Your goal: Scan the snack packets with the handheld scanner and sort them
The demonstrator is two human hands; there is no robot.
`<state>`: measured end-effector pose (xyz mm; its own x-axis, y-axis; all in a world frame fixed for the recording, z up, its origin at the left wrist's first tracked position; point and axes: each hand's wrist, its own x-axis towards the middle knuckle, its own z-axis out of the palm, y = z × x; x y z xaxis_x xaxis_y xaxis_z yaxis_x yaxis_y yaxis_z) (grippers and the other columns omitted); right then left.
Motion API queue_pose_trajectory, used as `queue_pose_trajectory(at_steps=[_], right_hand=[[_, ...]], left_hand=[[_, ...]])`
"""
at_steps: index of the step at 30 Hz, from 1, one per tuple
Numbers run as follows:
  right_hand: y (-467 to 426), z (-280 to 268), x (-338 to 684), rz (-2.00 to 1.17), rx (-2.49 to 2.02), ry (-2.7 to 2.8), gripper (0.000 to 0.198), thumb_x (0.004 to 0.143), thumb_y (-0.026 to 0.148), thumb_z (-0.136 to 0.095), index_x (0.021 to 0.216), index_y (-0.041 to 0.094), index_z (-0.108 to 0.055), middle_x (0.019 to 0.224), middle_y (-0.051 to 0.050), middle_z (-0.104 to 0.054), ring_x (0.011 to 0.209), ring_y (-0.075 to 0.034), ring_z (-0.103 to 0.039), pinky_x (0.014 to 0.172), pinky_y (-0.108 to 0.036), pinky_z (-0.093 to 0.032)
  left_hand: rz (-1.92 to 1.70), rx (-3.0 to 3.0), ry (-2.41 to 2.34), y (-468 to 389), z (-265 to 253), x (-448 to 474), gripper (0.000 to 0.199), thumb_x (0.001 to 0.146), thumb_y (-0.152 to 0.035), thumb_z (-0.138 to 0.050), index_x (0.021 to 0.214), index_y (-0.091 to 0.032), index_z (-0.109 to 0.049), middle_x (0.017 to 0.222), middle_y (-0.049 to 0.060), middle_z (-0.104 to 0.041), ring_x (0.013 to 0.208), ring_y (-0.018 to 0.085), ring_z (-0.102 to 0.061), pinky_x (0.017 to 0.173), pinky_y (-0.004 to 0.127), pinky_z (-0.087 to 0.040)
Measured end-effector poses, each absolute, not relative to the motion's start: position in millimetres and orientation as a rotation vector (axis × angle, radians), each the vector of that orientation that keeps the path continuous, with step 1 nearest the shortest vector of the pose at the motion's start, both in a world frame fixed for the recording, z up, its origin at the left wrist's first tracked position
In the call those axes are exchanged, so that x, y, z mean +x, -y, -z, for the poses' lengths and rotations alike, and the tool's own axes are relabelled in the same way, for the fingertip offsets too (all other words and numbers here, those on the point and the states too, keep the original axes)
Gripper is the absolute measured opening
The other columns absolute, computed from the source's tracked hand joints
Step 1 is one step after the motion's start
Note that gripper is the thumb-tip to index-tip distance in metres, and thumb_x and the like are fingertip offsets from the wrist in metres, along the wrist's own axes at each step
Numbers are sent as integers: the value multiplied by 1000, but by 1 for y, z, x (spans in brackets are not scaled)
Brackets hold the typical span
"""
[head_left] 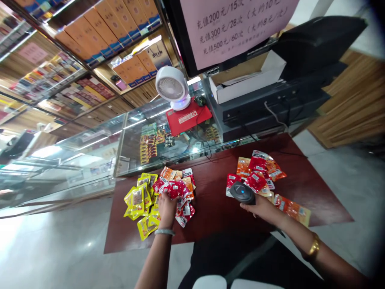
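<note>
My left hand [167, 209], with a pale bangle at the wrist, is closed on a shiny red snack packet [177, 189] above a mixed pile of red, white and orange packets [185, 212]. Just left of that hand lie several yellow snack packets [136, 199] with dark see-through middles. My right hand [261, 208] is wrapped round the handle of a black barcode scanner [242, 192], which shows a small blue light. Beyond the scanner's head is a second heap of red and orange packets [255, 170]. An orange packet [292, 209] lies partly behind my right forearm.
The packets rest on a dark red-brown tabletop [210, 204]. Behind it stands a glass display counter [132, 132] carrying a white fan [172, 86] and a red mat [189, 117]. A monitor [186, 40] with a pink sign and an open white box [249, 82] rise at back right.
</note>
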<state>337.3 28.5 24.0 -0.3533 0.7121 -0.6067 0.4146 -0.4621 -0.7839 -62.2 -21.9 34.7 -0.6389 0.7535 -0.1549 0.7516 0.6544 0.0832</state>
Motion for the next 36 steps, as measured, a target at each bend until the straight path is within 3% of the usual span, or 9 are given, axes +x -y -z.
queue_pose_trajectory(at_steps=[4, 6, 10, 14, 17, 21, 27, 30, 36], right_hand=[[-24, -29, 351, -1874, -1672, 1480, 38, 72, 44, -72, 96, 16, -64, 52, 3, -60, 42, -15, -54, 44, -25, -41], [-21, -31, 357, -1866, -1700, 1484, 36, 72, 45, -71, 93, 16, -66, 52, 2, -61, 43, -15, -55, 45, -26, -42], [-14, -27, 363, -1816, -1689, 1495, 39, 72, 46, -71, 97, 17, -69, 64, -2, -69, 55, -20, -63, 54, -28, -48], [-8, -21, 362, -1807, -1703, 1477, 47, 74, 47, -70, 109, 16, -67, 68, -3, -72, 55, -20, -64, 54, -30, -49], [-9, -21, 359, -1749, -1771, 1471, 45, 74, 45, -70, 106, 14, -69, 72, -5, -74, 58, -22, -67, 57, -32, -51], [-18, -29, 352, -1606, -1679, 1528, 44, 72, 41, -73, 108, 16, -71, 99, -10, -76, 93, -30, -70, 79, -37, -53], [-26, -38, 336, -1744, -1758, 1513, 35, 76, 38, -70, 103, 15, -69, 65, -4, -72, 52, -19, -64, 51, -27, -47], [-25, -37, 331, -1761, -1755, 1496, 36, 76, 38, -72, 104, 15, -68, 60, -2, -69, 47, -17, -61, 47, -26, -45], [-18, -32, 329, -1719, -1540, 1547, 47, 69, 37, -78, 110, 19, -69, 101, -7, -77, 94, -30, -70, 84, -39, -54]], left_hand=[[-35, 1594, -2642, 0, -30, -7, 58, 83, -43, -61, 132, -16, -45, 134, 17, -51, 127, 32, -44, 104, 45, -34], [-25, 1736, -2352, -15, -22, 38, 49, 85, -47, -58, 125, -18, -52, 130, 15, -54, 124, 31, -46, 102, 42, -36], [28, 1704, -2144, -37, 0, 122, 62, 80, -64, -57, 120, -17, -54, 125, 16, -55, 118, 32, -49, 97, 42, -38], [93, 1800, -2042, -45, 15, 160, 59, 76, -56, -67, 118, -16, -54, 133, 18, -50, 121, 34, -46, 98, 43, -36], [116, 1831, -1978, -46, 17, 159, 41, 79, -44, -68, 107, -17, -56, 120, 16, -59, 115, 31, -53, 93, 40, -37], [109, 1680, -1944, -42, 18, 144, 35, 84, -37, -65, 109, -17, -52, 96, 10, -70, 94, 25, -65, 82, 33, -41], [85, 1641, -1924, -28, 19, 130, 34, 84, -39, -66, 108, -20, -51, 98, 7, -71, 91, 22, -67, 75, 27, -42], [41, 1573, -1925, -24, 18, 128, 35, 83, -39, -67, 108, -19, -51, 98, 7, -71, 90, 20, -67, 75, 26, -43], [-259, 1334, -2006, -6, 5, 76, 30, 80, -37, -65, 101, -21, -51, 91, 4, -69, 85, 21, -68, 74, 28, -46]])
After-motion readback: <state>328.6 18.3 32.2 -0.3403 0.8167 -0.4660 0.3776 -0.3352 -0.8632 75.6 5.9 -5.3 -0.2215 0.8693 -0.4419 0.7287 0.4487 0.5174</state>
